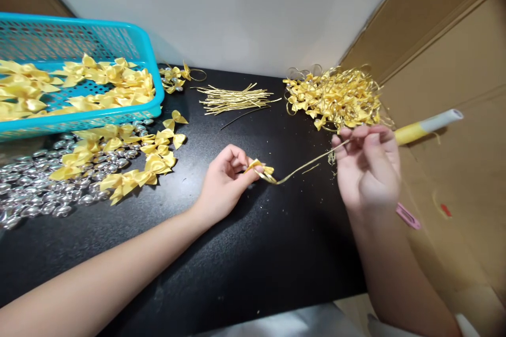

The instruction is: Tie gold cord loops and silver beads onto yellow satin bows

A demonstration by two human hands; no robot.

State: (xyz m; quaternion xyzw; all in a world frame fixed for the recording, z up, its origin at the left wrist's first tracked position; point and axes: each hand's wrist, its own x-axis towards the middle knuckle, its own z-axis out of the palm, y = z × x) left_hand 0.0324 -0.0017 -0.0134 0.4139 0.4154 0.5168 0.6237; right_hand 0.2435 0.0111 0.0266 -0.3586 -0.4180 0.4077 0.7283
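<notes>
Near the middle of the black table, my left hand (pixel 229 181) pinches a yellow ribbon bow (pixel 264 169) between thumb and fingers. A gold cord (pixel 300 168) runs from the bow up to my right hand (pixel 369 168), whose fingers are closed on its far end. The cord bends slightly between the hands. Further back lies a bundle of cut gold cords (pixel 237 99). Behind my right hand is a heap of yellow bows with looped gold cords (pixel 336 96).
A turquoise basket (pixel 152 84) of yellow bows stands at the back left. Silver beads (pixel 43 189) and loose yellow bows (pixel 138 176) lie before it. Right of my right hand are a yellow-and-white tube (pixel 429 126) and a pink clip (pixel 408 216). Cardboard (pixel 466 63) borders the right side.
</notes>
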